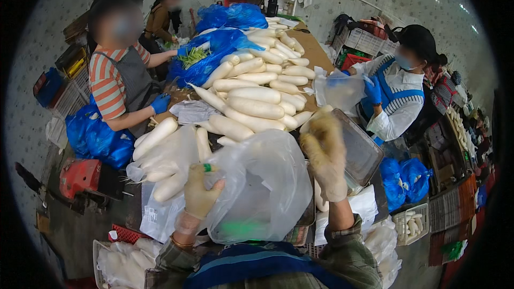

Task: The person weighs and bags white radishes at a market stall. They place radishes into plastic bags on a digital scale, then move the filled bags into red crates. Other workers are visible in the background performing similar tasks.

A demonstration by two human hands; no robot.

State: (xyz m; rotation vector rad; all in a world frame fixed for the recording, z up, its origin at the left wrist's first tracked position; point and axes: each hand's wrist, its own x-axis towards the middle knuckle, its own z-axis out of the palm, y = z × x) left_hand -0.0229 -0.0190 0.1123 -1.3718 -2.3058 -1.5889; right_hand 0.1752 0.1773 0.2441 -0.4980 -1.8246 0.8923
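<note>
In front of me a clear plastic bag (pixel 261 184) stands puffed out, with no radish visible inside. My left hand (pixel 200 190), gloved and with green tape around one finger, has the bag's left edge between thumb and fingers. To the right of the bag is my right hand (pixel 327 154), also gloved and blurred by motion. Its fingers are loosely curled, apart from the thumb, and I see nothing held in them. Just beyond the bag lies a large heap of white radishes (pixel 255 108). A filled bag of radishes (pixel 168 168) rests left of my left hand.
A metal tray (pixel 357 148) tilts beside my right hand. Co-workers stand left (pixel 120 76) and right (pixel 395 84); the right one holds a clear bag (pixel 339 90). Blue plastic (pixel 221 48) lies at the heap's far left. A crate (pixel 98 267) of bagged radishes sits low left.
</note>
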